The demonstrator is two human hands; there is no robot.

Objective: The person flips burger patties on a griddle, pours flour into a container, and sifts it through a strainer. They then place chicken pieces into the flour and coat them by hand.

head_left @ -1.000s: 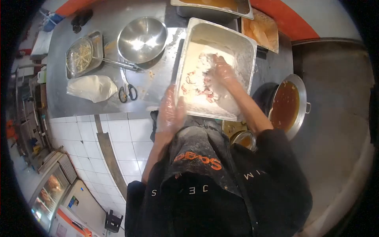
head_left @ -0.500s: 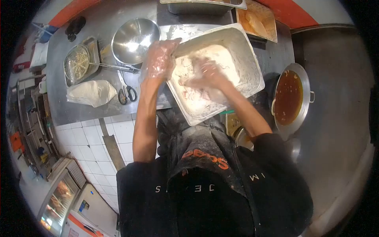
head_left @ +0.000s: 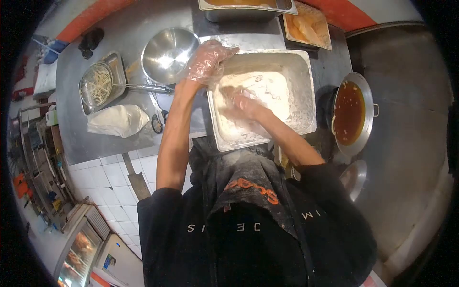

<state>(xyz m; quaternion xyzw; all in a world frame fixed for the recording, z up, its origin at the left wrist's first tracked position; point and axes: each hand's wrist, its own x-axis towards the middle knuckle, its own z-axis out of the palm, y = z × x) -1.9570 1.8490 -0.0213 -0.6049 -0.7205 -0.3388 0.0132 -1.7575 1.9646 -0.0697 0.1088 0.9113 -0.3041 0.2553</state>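
Note:
A deep metal pan (head_left: 300, 125) holds white flour (head_left: 272, 91) and stands at the near edge of the steel table. My left hand (head_left: 206, 61), in a clear plastic glove, is closed on the pan's far left corner. Inside the pan, my right hand (head_left: 246, 106) is in the flour near the left side, also gloved and smeared by motion. Its fingers are blurred, and whatever they touch cannot be made out.
Left of the pan are a steel bowl (head_left: 170, 55), a wire strainer (head_left: 98, 83) on a tray, scissors (head_left: 157, 123) and a plastic bag (head_left: 119, 120). A wok of brown oil (head_left: 349, 112) stands right; a tub of orange liquid (head_left: 306, 26) is at the back.
The pan has turned to sit straighter, its far left corner still in my left hand. My right hand has moved slightly left and down within the flour.

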